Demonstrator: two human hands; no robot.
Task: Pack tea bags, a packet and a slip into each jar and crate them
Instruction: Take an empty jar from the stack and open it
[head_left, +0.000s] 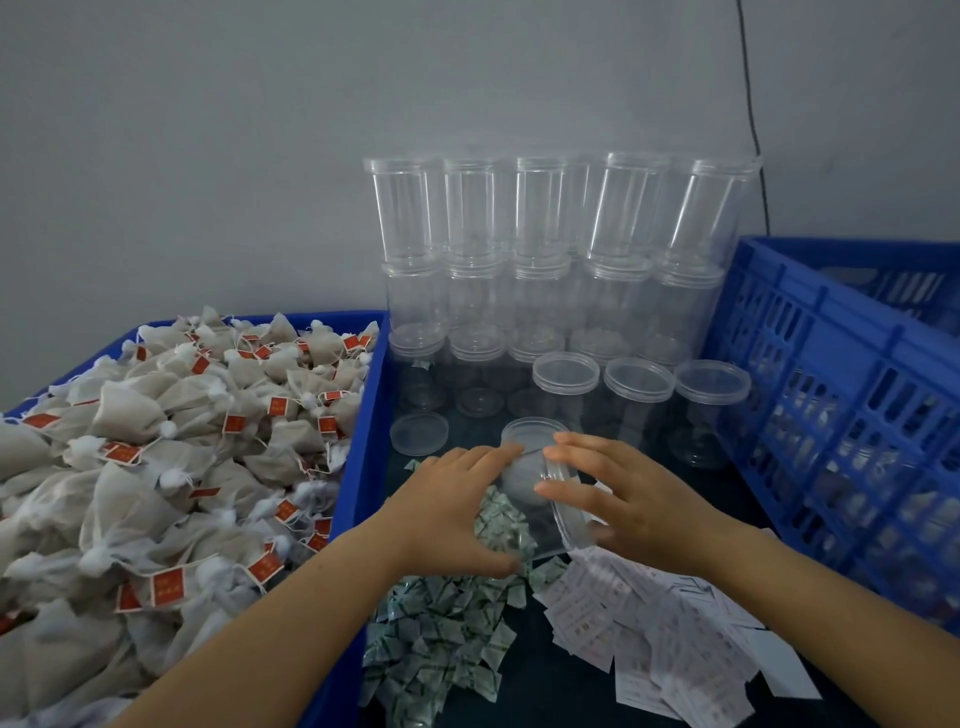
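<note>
A clear plastic jar (524, 467) is tipped on its side above the dark table, its base pointing away from me. My left hand (452, 514) grips its body from the left, thumb underneath. My right hand (628, 499) wraps over the lid end (569, 519) on the right. White tea bags (182, 467) with red tags are heaped in a blue bin at the left. Small green-and-white packets (441, 639) lie in a pile below my hands. Printed paper slips (649, 634) are spread to their right. A blue slatted crate (831, 389) stands at the right.
Empty lidded jars (545, 234) are stacked three high against the grey wall, with three more (639, 395) in front. A loose clear lid (418, 434) lies on the table by the bin's blue wall (363, 467). A black cable hangs down the wall.
</note>
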